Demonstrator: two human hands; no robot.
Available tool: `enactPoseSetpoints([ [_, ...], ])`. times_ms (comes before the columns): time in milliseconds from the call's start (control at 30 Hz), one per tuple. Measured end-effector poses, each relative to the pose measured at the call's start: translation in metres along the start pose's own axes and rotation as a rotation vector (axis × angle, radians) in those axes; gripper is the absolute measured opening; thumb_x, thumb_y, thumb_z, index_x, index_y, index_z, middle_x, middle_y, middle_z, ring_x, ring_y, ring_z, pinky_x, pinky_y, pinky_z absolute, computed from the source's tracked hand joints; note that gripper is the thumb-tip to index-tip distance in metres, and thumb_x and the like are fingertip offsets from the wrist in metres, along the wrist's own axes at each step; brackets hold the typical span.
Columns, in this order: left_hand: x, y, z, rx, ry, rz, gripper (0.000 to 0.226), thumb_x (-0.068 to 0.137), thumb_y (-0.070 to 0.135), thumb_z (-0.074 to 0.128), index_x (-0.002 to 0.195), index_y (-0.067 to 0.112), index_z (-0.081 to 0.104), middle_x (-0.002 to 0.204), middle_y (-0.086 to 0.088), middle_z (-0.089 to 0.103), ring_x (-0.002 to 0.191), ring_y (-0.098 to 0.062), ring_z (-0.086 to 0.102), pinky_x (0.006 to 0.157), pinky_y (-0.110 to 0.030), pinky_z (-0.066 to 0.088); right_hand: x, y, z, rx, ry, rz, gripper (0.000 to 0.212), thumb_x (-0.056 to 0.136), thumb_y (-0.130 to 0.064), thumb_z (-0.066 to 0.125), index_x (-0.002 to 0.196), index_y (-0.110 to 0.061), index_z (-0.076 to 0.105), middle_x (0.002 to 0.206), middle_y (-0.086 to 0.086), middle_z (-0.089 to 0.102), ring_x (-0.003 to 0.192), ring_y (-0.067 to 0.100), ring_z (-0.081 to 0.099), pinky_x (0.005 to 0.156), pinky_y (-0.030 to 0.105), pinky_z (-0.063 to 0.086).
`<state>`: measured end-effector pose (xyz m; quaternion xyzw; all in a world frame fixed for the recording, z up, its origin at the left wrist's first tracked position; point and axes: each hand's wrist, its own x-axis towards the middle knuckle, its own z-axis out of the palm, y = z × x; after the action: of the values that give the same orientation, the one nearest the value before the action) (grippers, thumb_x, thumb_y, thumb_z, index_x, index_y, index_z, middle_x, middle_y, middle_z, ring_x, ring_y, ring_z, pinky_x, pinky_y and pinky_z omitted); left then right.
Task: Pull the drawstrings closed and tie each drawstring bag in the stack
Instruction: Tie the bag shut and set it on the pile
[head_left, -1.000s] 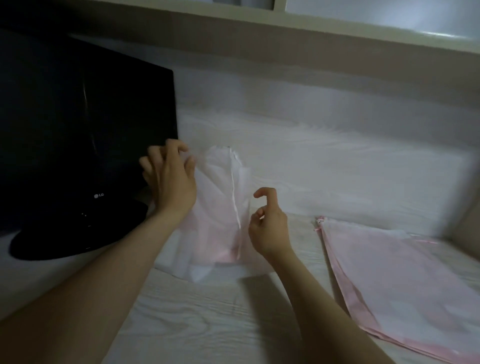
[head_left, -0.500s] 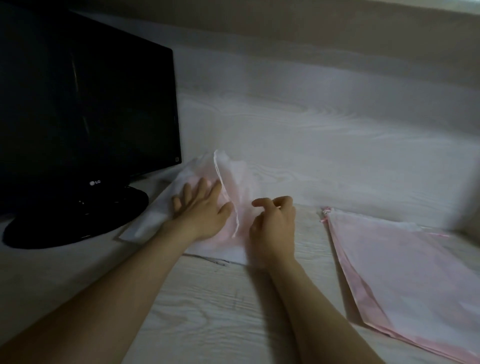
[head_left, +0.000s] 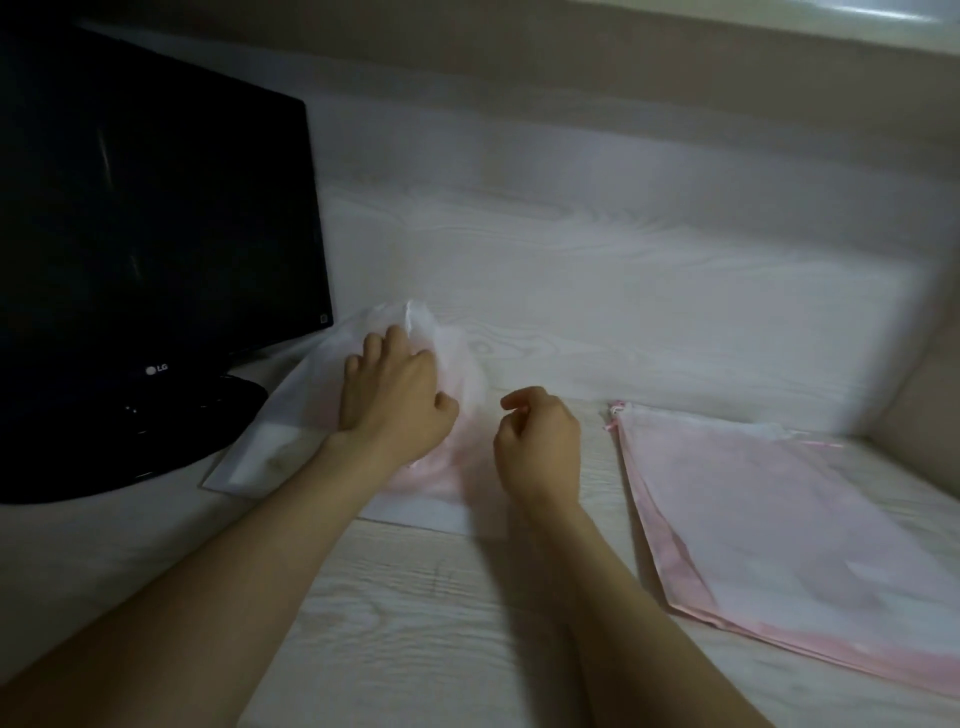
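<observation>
One bag (head_left: 296, 415) was judged to be tied and being set down: it was pressed by the left hand (head_left: 392, 400), fingers spread, at the back of the desk (head_left: 415, 597) beside the monitor (head_left: 156, 234). The right hand (head_left: 540, 441) was held curled just beside it; whether a string was pinched could not be told. A fresh bag would next be needed from the stack (head_left: 779, 509) by the right edge. The bag looked thin, pale and crumpled.
</observation>
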<state>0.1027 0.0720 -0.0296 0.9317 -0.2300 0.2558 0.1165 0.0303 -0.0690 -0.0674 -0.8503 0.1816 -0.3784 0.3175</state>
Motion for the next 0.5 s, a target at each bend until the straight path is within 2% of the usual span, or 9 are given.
enactPoseSetpoints([
  [67, -0.005, 0.019, -0.009, -0.129, 0.035, 0.094, 0.021, 0.092, 0.037, 0.054, 0.084, 0.018, 0.058, 0.108, -0.007, 0.056, 0.102, -0.029, 0.052, 0.083, -0.041, 0.045, 0.006, 0.002, -0.016, -0.046, -0.016, 0.009, 0.031, 0.087, -0.009, 0.052, 0.110, -0.018, 0.070, 0.105, 0.005, 0.069, 0.094, 0.024, 0.067, 0.081, 0.039, 0.056],
  [133, -0.009, 0.037, -0.014, -0.266, -0.002, 0.167, 0.021, 0.093, 0.035, 0.055, 0.079, 0.019, 0.056, 0.095, -0.001, 0.058, 0.090, -0.025, 0.058, 0.073, -0.038, 0.049, 0.012, 0.008, -0.035, -0.166, -0.066, -0.011, 0.030, 0.086, -0.008, 0.054, 0.108, -0.017, 0.072, 0.108, 0.006, 0.071, 0.099, 0.026, 0.067, 0.083, 0.038, 0.056],
  [233, -0.012, 0.061, -0.012, -0.375, -0.122, 0.238, 0.017, 0.092, 0.032, 0.056, 0.079, 0.021, 0.059, 0.087, 0.004, 0.062, 0.077, -0.022, 0.061, 0.071, -0.042, 0.058, 0.016, 0.027, -0.068, -0.386, -0.163, 0.033, 0.034, 0.084, -0.003, 0.055, 0.109, -0.016, 0.073, 0.114, 0.008, 0.069, 0.110, 0.030, 0.063, 0.087, 0.037, 0.055],
  [367, -0.010, 0.088, 0.003, -0.425, -0.282, 0.331, 0.013, 0.088, 0.034, 0.057, 0.080, 0.026, 0.064, 0.089, 0.010, 0.066, 0.082, -0.020, 0.065, 0.076, -0.043, 0.060, 0.016, 0.061, -0.106, -0.626, -0.178, 0.107, 0.027, 0.086, -0.009, 0.057, 0.112, -0.009, 0.063, 0.114, 0.014, 0.064, 0.110, 0.038, 0.061, 0.077, 0.034, 0.046],
  [433, -0.011, 0.099, 0.012, -0.437, -0.321, 0.380, 0.012, 0.089, 0.033, 0.057, 0.082, 0.027, 0.065, 0.093, 0.010, 0.066, 0.087, -0.019, 0.065, 0.079, -0.042, 0.059, 0.012, 0.070, -0.114, -0.678, -0.208, 0.167, 0.024, 0.089, -0.015, 0.059, 0.112, -0.010, 0.057, 0.117, 0.015, 0.061, 0.112, 0.040, 0.060, 0.077, 0.035, 0.040],
  [500, -0.012, 0.111, 0.021, -0.437, -0.333, 0.421, 0.012, 0.092, 0.030, 0.058, 0.087, 0.027, 0.067, 0.100, 0.007, 0.067, 0.094, -0.020, 0.064, 0.084, -0.041, 0.058, 0.005, 0.081, -0.116, -0.682, -0.222, 0.203, 0.025, 0.091, -0.018, 0.058, 0.114, -0.010, 0.055, 0.120, 0.015, 0.060, 0.113, 0.040, 0.060, 0.080, 0.036, 0.044],
])
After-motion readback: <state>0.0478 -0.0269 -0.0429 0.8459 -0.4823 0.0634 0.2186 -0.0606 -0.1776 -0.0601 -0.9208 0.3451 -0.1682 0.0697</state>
